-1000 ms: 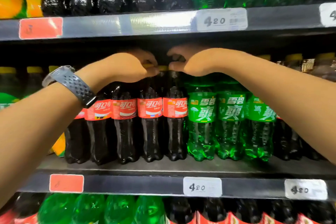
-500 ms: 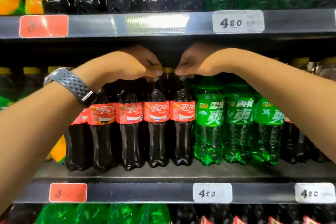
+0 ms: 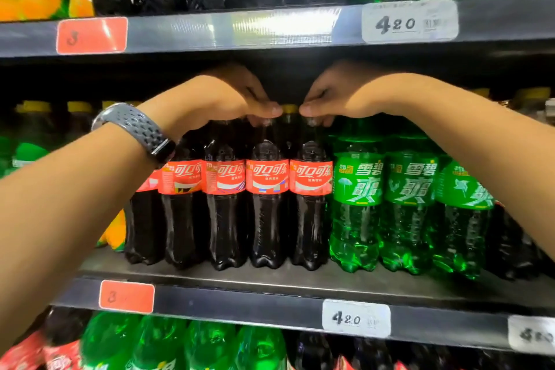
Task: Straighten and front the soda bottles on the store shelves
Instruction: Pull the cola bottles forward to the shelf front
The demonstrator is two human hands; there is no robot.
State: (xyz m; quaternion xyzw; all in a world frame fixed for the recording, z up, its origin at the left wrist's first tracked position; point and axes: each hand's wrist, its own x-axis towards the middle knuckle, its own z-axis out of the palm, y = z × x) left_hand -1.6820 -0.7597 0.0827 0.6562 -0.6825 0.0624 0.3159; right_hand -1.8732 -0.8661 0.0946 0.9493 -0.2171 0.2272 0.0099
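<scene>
Your left hand (image 3: 222, 99) pinches the cap of one cola bottle (image 3: 265, 204), fingers (image 3: 264, 111) closed around its top. Your right hand (image 3: 339, 93) does the same on the neighbouring cola bottle (image 3: 310, 207), the last before the green Sprite bottles (image 3: 357, 210). Both stand upright, touching, red labels facing out, at the front of the middle shelf (image 3: 270, 282). A grey watch (image 3: 135, 129) sits on your left wrist. A price tag (image 3: 356, 318) reads 4.20.
</scene>
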